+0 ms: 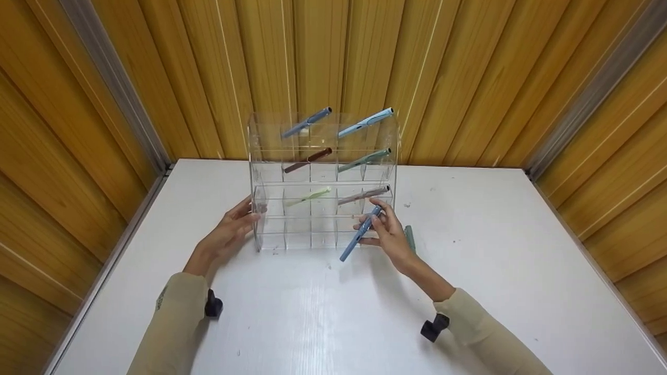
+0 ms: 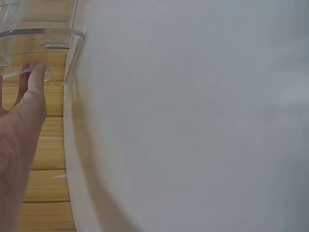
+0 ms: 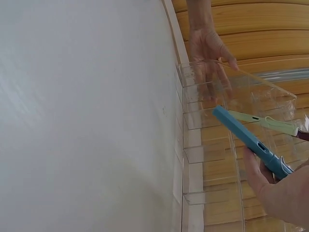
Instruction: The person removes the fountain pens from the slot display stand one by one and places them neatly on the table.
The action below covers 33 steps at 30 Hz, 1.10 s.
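My right hand [image 1: 391, 237] pinches a blue pen [image 1: 357, 239] between thumb and fingers, in front of the lower right of a clear compartment rack [image 1: 323, 225]. In the right wrist view the blue pen [image 3: 246, 137] slants across the rack, its clip close to my fingers. My left hand [image 1: 229, 229] touches the rack's left side wall, its fingers fairly straight. Through the clear panel in the right wrist view, the left hand [image 3: 207, 48] shows its palm and extended fingers. Partway up the rack, a yellow-green pen [image 1: 312, 196] and a grey-mauve pen [image 1: 362, 196] lean in their compartments.
Higher in the rack stand a dark red pen [image 1: 307, 160], a green pen [image 1: 365, 160], a dark blue pen [image 1: 307, 123] and a light blue pen [image 1: 366, 123]. Another green pen [image 1: 410, 238] lies on the white table [image 1: 292, 323] beyond my right wrist. A wood-patterned wall [image 1: 323, 62] rises behind.
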Motion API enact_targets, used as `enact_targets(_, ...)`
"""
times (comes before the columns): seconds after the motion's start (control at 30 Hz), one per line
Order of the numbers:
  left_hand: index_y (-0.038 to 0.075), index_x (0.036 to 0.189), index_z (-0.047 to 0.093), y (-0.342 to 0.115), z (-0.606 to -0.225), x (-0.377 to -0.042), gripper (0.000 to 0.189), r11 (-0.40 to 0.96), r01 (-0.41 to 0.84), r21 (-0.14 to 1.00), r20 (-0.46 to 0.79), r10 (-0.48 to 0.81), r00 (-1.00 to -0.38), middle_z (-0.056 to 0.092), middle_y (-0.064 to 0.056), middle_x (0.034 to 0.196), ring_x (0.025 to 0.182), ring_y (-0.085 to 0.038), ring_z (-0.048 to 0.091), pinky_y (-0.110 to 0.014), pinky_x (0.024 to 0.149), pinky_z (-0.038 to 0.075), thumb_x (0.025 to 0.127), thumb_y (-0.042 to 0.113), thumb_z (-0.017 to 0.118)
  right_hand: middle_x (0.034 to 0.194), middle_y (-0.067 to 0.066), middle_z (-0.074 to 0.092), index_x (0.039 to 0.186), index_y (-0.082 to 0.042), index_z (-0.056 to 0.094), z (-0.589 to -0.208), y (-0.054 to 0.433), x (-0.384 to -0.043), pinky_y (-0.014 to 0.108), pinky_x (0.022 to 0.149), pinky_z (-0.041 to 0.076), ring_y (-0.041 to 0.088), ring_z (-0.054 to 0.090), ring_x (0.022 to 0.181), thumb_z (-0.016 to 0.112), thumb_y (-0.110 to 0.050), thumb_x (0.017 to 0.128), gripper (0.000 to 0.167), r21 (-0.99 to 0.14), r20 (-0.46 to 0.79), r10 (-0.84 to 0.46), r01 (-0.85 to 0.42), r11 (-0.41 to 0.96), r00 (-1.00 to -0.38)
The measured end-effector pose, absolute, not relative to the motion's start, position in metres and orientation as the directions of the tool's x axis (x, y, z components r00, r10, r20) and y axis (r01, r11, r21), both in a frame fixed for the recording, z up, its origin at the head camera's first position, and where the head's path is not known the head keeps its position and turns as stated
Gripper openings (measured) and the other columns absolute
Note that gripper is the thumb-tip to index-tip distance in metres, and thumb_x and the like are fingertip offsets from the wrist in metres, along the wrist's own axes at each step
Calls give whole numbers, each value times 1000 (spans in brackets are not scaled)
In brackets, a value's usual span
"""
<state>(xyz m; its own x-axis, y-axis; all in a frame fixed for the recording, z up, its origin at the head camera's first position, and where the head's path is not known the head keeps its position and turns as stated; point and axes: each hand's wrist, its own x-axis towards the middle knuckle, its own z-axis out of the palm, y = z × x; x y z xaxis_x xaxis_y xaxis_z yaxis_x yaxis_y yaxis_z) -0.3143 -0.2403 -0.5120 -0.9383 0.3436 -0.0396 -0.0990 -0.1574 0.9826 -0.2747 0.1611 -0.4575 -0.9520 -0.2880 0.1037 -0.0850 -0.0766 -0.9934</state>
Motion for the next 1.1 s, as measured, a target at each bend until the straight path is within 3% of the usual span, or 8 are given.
enact_targets(0.23, 15, 166, 10, -241, -511, -315, 76, -166, -89, 982, -26, 350, -936, 14, -15, 171, 158, -35, 16, -51, 130, 16, 105, 14, 56, 124, 18, 58, 158, -14, 26, -452, 172, -275, 43, 89, 63, 22, 70, 116, 45, -10, 109, 53, -1000, 27, -270, -24, -13, -963)
enact_targets(0.4, 15, 166, 10, -241, -510, -314, 76, -191, -108, 976, -36, 346, -938, 12, -16, 170, 159, -35, 15, -50, 130, 16, 104, 12, 56, 123, 13, 57, 159, -17, 26, -447, 179, -275, 44, 91, 62, 27, 69, 118, 42, -7, 108, 55, -999, -21, -248, 14, 31, -969)
enact_targets(0.57, 16, 166, 11, -238, -510, -313, 77, -213, -137, 967, -59, 336, -940, 13, -15, 170, 158, -34, 17, -49, 130, 16, 103, 11, 56, 120, 5, 60, 158, -18, 25, -447, 190, -274, 44, 89, 62, 19, 71, 111, 46, -9, 107, 56, -999, -44, -240, 36, 35, -970)
enact_targets(0.73, 15, 166, 11, -239, -512, -313, 76, -209, -116, 971, -38, 347, -937, 17, -16, 169, 158, -34, 18, -50, 130, 16, 104, 11, 56, 126, 9, 65, 154, -13, 29, -449, 205, -276, 42, 86, 63, 14, 74, 104, 56, -14, 105, 56, -999, -40, -242, 42, -1, -969)
enact_targets(0.9, 16, 166, 11, -240, -514, -314, 75, -164, -104, 981, -42, 345, -938, 17, -15, 169, 158, -34, 18, -51, 130, 16, 105, 16, 56, 131, 13, 62, 153, -5, 30, -452, 220, -276, 43, 87, 63, 19, 74, 107, 58, -16, 104, 57, -999, -40, -251, 38, 10, -967)
enact_targets(1.1, 15, 166, 11, -240, -514, -314, 75, -160, -99, 982, -39, 340, -940, 20, -16, 168, 158, -34, 20, -50, 129, 18, 105, 14, 55, 129, 12, 63, 153, -7, 36, -451, 236, -275, 41, 85, 64, 21, 75, 107, 62, -19, 103, 58, -998, -45, -223, 32, 60, -974)
